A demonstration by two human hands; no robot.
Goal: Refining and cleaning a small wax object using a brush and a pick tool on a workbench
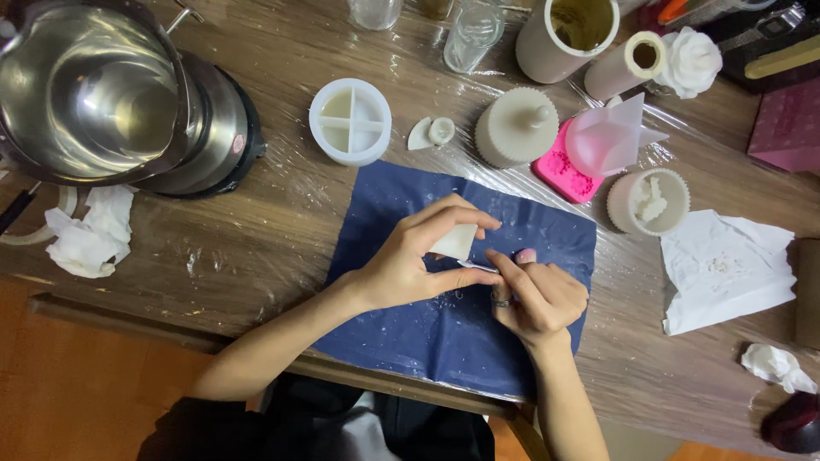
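Note:
My left hand (410, 260) pinches a small white wedge-shaped wax piece (453, 242) over a dark blue cloth (410, 341). My right hand (534, 294) holds a thin metal blade (477, 266) whose tip touches the lower edge of the wedge. White crumbs lie scattered on the cloth beneath both hands.
A steel pot (94, 90) sits on a black heater at far left, crumpled tissue (85, 239) beside it. Behind the cloth are a round divided white mould (350, 121), a ribbed cream mould (516, 126), a pink mould (564, 175), cups and glasses. White paper (726, 269) lies at right.

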